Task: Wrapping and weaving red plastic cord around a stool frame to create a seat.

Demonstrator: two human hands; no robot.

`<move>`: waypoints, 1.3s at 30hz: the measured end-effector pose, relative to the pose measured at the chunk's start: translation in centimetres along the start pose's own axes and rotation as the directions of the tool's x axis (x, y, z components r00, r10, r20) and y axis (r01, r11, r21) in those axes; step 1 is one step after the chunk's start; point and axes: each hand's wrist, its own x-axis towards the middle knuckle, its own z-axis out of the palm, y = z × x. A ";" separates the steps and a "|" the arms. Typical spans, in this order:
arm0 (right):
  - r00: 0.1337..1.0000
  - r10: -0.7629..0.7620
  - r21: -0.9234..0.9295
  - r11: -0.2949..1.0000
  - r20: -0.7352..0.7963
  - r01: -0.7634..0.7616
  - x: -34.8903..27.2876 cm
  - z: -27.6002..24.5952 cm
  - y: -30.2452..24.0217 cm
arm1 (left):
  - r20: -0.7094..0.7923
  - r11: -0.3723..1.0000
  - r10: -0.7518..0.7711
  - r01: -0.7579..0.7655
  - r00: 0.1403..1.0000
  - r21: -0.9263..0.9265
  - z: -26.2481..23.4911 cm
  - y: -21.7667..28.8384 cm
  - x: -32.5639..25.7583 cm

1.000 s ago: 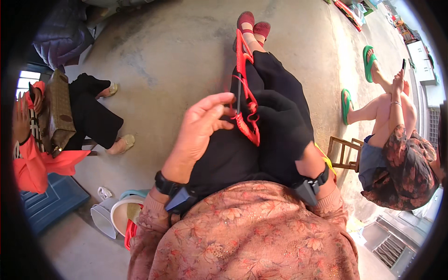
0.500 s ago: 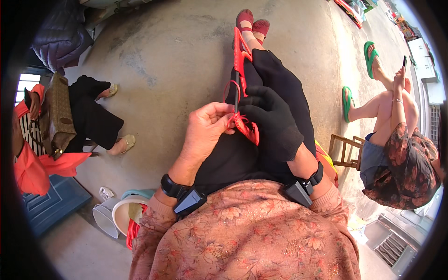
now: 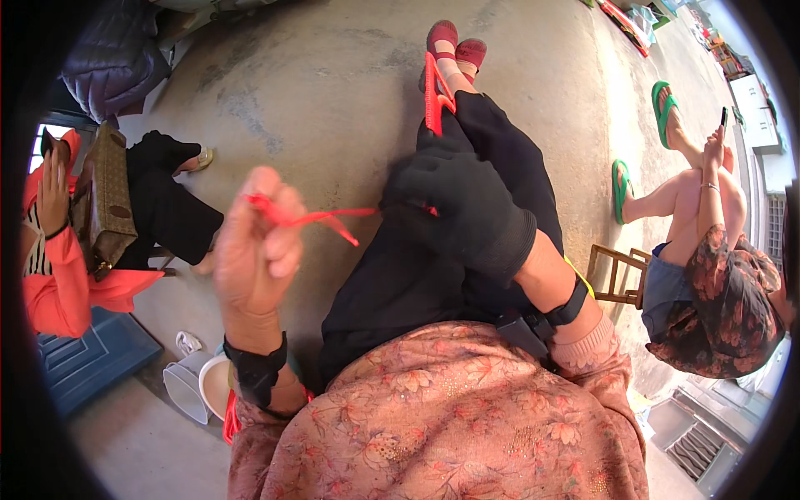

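My bare left hand [image 3: 254,250] is raised to the left, slightly blurred, its fingers closed on a red flat cord [image 3: 329,215]. The cord runs across to my right hand [image 3: 467,204], with a loose end dangling near its middle. A black glove covers my right hand, which is clenched around a long red object with an open frame-like end [image 3: 434,104]. That end sticks out beyond the glove toward my shoes; the part inside my fist is hidden. What kind of object it is I cannot tell. It lies over my black trousers [image 3: 400,283].
To the left sits a person in coral sleeves [image 3: 71,271] with a brown handbag [image 3: 111,200]. On the right, another person in green flip-flops [image 3: 618,192] holds a phone [image 3: 724,116] beside a wooden stool [image 3: 615,275]. Buckets [image 3: 185,392] stand by my left elbow.
My left hand has swung left away from the object, drawing the red cord out straight. My right hand has closed over the object's middle, where a black rod showed before.
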 end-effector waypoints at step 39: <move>0.813 0.572 0.672 0.560 0.109 -0.484 -7.2 -1.9 -1.7 | -0.144 0.705 0.211 -0.049 0.967 0.708 2.4 -11.6 3.8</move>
